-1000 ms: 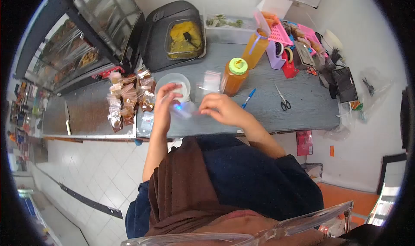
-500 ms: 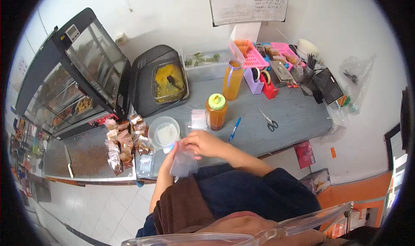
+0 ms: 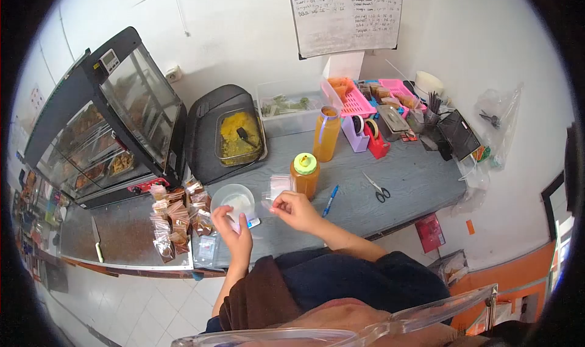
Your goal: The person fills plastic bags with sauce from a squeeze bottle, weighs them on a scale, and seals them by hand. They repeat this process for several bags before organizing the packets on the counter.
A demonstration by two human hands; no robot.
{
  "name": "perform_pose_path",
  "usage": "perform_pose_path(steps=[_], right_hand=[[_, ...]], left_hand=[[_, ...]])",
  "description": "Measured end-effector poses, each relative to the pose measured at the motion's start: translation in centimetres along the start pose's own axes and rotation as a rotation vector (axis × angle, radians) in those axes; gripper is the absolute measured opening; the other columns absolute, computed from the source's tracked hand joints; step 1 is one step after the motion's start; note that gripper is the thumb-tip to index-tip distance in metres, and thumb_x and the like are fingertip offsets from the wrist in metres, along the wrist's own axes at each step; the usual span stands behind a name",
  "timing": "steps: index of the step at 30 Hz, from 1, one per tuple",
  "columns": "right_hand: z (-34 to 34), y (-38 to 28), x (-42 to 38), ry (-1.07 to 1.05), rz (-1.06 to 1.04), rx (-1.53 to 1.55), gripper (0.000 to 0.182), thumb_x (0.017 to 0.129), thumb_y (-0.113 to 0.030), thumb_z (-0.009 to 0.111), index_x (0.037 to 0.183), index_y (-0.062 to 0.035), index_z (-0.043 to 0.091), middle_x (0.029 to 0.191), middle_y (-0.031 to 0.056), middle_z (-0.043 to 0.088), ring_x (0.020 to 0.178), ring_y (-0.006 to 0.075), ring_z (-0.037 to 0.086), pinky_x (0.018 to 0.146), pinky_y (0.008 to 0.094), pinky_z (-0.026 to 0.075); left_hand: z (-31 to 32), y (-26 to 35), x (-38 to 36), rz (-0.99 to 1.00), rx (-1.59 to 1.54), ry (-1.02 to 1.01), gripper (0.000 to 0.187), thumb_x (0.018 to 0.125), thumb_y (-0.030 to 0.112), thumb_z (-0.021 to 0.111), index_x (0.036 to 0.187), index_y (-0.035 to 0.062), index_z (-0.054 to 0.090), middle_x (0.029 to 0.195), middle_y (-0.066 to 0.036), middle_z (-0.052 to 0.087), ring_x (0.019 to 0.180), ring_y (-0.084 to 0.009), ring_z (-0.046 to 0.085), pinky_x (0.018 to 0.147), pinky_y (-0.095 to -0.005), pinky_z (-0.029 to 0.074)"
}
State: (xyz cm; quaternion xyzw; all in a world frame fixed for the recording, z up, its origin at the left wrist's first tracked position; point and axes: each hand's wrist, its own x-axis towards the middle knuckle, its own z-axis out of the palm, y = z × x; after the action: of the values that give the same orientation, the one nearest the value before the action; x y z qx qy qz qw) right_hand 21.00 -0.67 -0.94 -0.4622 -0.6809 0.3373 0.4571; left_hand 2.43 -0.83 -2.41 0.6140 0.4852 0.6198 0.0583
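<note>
My left hand (image 3: 235, 237) is beside the near rim of a translucent round bowl (image 3: 233, 198), its thumb and fingers curved and apart; something pale shows between them, too blurred to name. A small blue-and-white item (image 3: 253, 222) lies by the thumb. My right hand (image 3: 298, 213) has its fingertips pinched together at what looks like a small clear plastic bag (image 3: 266, 204). Behind that hand lies a stack of clear bags (image 3: 281, 185). Next to it stands a squeeze bottle (image 3: 305, 175) of orange-brown sauce with a yellow-green cap.
Filled sauce packets (image 3: 177, 222) lie left of the bowl. Further back are a glass dish of yellow food (image 3: 239, 158), a display warmer (image 3: 122, 121) and a second bottle (image 3: 327, 135). A blue pen (image 3: 330, 200), scissors (image 3: 376, 187) and tape dispensers (image 3: 365, 136) are on the right.
My hands have moved apart. The clear bag that hung between them is no longer hanging below my fingers. My left hand's fingers have spread beside the bowl, and the camera view has tilted up.
</note>
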Motion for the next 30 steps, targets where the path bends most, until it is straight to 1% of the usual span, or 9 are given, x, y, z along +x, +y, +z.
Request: perform_pose_path(steps=[3,4,12,15,18,21,24,27,30], right_hand=[[0.7,0.6,-0.6,-0.055,0.016,0.07,0.014,0.082,-0.009,0.071,0.083,-0.0003,0.06,0.077,0.0026,0.059,0.067,0.0061,0.055,0.059,0.0216,0.046],[0.9,0.7,-0.8,-0.053,0.003,0.109,0.014,0.082,-0.01,0.07,0.083,0.0,0.061,0.076,0.0036,0.059,0.068,0.0072,0.056,0.06,0.0234,0.046],[0.9,1.1,-1.2,-0.154,0.099,0.472,0.01,0.084,-0.008,0.067,0.087,0.0016,0.063,0.074,0.007,0.062,0.067,0.0104,0.058,0.063,0.0266,0.048],[0.8,1.4,-1.2,-0.157,-0.025,0.274,0.011,0.084,-0.009,0.066,0.086,0.0019,0.063,0.075,0.0071,0.063,0.068,0.0103,0.059,0.061,0.0266,0.048],[0.6,1.1,-1.3,-0.192,0.015,0.262,0.01,0.085,-0.009,0.065,0.086,0.0014,0.063,0.076,0.0067,0.062,0.068,0.0103,0.06,0.06,0.027,0.048],[0.6,0.3,-1.4,-0.227,0.094,0.291,0.01,0.083,-0.008,0.064,0.082,0.0012,0.062,0.074,0.0097,0.061,0.067,0.018,0.061,0.06,0.0314,0.048],[1.0,-0.2,-1.5,-0.177,-0.149,-0.079,0.011,0.08,-0.009,0.063,0.076,0.0005,0.059,0.073,0.0129,0.059,0.068,0.0292,0.06,0.062,0.0381,0.047],[0.9,-0.2,-1.2,-0.023,-0.036,-0.206,0.011,0.076,-0.01,0.063,0.075,-0.0008,0.057,0.081,0.0167,0.058,0.075,0.0355,0.056,0.065,0.0422,0.045],[1.2,-0.6,-1.5,0.019,-0.08,-0.301,0.011,0.074,-0.008,0.064,0.082,-0.0014,0.06,0.104,0.0186,0.057,0.094,0.0349,0.056,0.077,0.0413,0.047]], left_hand=[[-0.5,1.5,0.3,0.087,-0.089,-0.351,0.02,0.076,0.008,0.069,0.091,0.0014,0.057,0.089,-0.012,0.054,0.083,-0.0295,0.053,0.078,-0.0357,0.043],[-0.1,1.9,0.1,0.062,-0.12,-0.436,0.015,0.076,0.01,0.071,0.083,0.0026,0.06,0.085,-0.013,0.056,0.081,-0.0295,0.054,0.075,-0.0358,0.043],[-0.4,2.0,0.7,0.093,-0.049,-0.543,0.011,0.075,0.011,0.072,0.079,0.0042,0.064,0.082,-0.009,0.06,0.079,-0.0288,0.054,0.07,-0.0369,0.043],[-0.6,3.0,0.8,0.134,-0.011,-0.565,0.008,0.076,0.009,0.07,0.079,0.0036,0.064,0.081,-0.009,0.06,0.077,-0.0292,0.055,0.069,-0.0366,0.044],[-0.5,2.4,0.5,0.154,-0.004,-0.558,0.007,0.076,0.009,0.068,0.078,0.0031,0.064,0.08,-0.009,0.06,0.075,-0.0295,0.054,0.068,-0.037,0.044],[-0.6,2.1,0.5,0.191,0.044,-0.562,0.008,0.074,0.009,0.069,0.075,0.0031,0.063,0.079,-0.009,0.06,0.074,-0.0302,0.054,0.066,-0.0386,0.044],[-1.0,3.3,0.4,0.258,0.21,-0.534,0.009,0.07,0.009,0.068,0.07,0.0037,0.06,0.075,-0.009,0.058,0.072,-0.0309,0.052,0.064,-0.04,0.044],[-1.1,2.7,0.4,0.247,0.331,-0.455,0.011,0.067,0.008,0.068,0.065,0.0043,0.058,0.073,-0.01,0.056,0.071,-0.0311,0.052,0.062,-0.0404,0.045],[-1.0,2.7,0.1,0.195,0.329,-0.433,0.013,0.067,0.008,0.067,0.061,0.0043,0.056,0.071,-0.01,0.055,0.071,-0.031,0.052,0.06,-0.0408,0.045]])
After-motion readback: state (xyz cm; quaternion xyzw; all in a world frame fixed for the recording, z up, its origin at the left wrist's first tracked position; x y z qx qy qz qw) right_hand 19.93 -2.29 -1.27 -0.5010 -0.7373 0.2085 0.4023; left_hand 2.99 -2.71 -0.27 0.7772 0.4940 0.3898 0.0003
